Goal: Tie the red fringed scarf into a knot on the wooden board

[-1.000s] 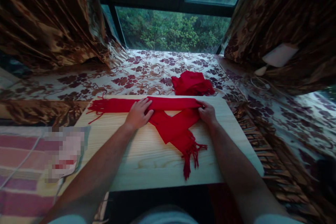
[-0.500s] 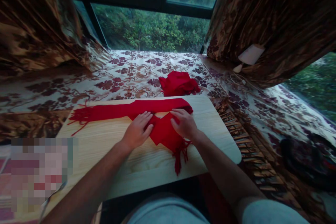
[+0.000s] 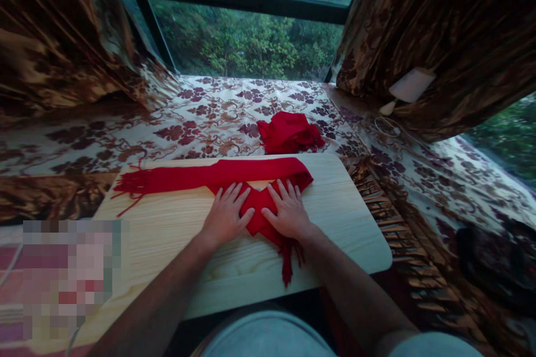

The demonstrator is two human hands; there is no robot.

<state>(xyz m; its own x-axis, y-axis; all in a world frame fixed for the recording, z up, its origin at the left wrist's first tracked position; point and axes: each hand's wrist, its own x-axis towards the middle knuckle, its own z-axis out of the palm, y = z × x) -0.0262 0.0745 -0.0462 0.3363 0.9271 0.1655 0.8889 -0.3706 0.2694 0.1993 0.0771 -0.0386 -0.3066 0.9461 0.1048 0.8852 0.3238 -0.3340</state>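
A red fringed scarf (image 3: pixel 184 178) lies on the light wooden table (image 3: pixel 167 234). One long strip runs along the far edge, with tassels at the left end. At the right it bends back, and a folded part comes toward me, ending in tassels near the front. My left hand (image 3: pixel 228 215) rests flat on the folded part's left side, fingers spread. On the right side of that part, my right hand (image 3: pixel 288 209) also lies flat with its fingers spread. A small gap showing the tabletop is between the strip and the folded part.
Behind the table, a crumpled red cloth (image 3: pixel 288 133) lies on the flower-patterned cover (image 3: pixel 201 122). A white lamp (image 3: pixel 412 85) with a cord lies to the right, by a brown curtain (image 3: pixel 419 11). A dark object (image 3: pixel 489 262) is at the far right.
My fingers have spread wider, and both hands now press flat on the folded part. My right hand has come slightly down over it. The view has shifted a little.
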